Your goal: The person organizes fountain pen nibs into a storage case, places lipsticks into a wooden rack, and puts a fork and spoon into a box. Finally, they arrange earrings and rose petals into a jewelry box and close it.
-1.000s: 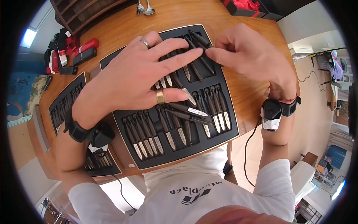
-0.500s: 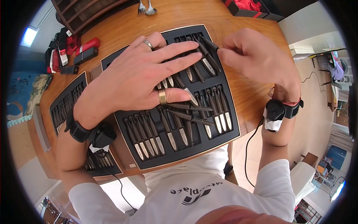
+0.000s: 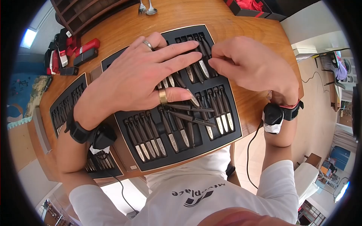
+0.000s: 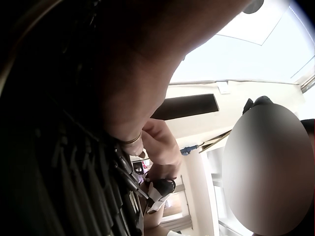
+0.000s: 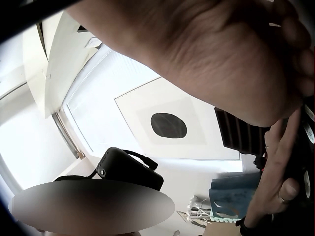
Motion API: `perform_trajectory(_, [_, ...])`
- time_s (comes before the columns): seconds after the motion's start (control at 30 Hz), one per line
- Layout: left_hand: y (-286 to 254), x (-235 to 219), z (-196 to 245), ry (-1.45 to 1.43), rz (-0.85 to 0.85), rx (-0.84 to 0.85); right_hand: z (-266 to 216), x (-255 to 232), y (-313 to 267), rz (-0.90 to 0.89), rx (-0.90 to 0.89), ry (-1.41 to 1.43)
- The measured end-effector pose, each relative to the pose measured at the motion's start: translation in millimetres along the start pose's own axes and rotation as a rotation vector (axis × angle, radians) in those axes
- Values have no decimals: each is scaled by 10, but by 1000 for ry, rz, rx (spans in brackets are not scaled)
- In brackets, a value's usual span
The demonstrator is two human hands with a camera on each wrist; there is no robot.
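In the head view my left hand [image 3: 132, 73] spreads over the middle of a dark slotted tray [image 3: 173, 160], index and middle fingers extended. Its thumb lies along slim dark pen-shaped items, two of which [image 3: 194, 119] stick out slantwise from beneath it. What lies beneath the palm is hidden. My right hand [image 3: 254, 62] is at the tray's upper right side, fingers curled. Between its thumb and fingertips it pinches the end of a dark pen-shaped item [image 3: 206, 46], mostly covered by the hand. Rows of similar items with pale labels [image 3: 222, 122] fill nearby slots.
A second tray [image 3: 69, 103] of dark items is to the left. Red and black boxes [image 3: 88, 46] sit at the upper left, near a brown wooden rack [image 3: 81, 15]. A fork and a spoon [image 3: 151, 10] lie at the back; an open box with red filling [image 3: 249, 5] is at the upper right.
My right hand moved right and down with the item, then back left, lower over the tray's edge. My left hand stays nearly still; the two items by its thumb have shifted slightly.
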State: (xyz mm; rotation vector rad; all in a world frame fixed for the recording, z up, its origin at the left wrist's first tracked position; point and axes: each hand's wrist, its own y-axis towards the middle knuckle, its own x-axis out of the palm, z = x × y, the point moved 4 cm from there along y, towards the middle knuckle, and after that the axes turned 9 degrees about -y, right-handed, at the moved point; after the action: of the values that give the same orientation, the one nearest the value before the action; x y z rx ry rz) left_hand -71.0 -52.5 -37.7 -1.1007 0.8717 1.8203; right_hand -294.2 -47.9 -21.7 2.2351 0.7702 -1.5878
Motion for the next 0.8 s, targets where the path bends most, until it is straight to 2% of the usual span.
perform_trajectory(0.13, [-9, -1, 6, 38, 33, 39, 25, -7, -20, 21, 71, 63])
perform_trajectory(0.2, [-13, 10, 2, 62, 34, 52, 78, -17, 2, 118, 43, 108])
perform_trajectory(0.33, [-9, 8, -7, 57, 28, 53, 20, -53, 42, 171, 86, 46])
perform_trajectory(0.4, [-6, 13, -11, 34, 16, 45, 29, -5, 73, 185, 3, 61])
perform_trajectory(0.6, [11, 19, 21, 23, 73, 22, -7, 42, 95, 256, -29, -38])
perform_trajectory(0.67, [15, 25, 17, 28, 7, -2, -55, 15, 90, 238, 3, -75])
perform_trajectory(0.8, [15, 28, 19, 46, 38, 8, -2, 25, 89, 213, 34, -53])
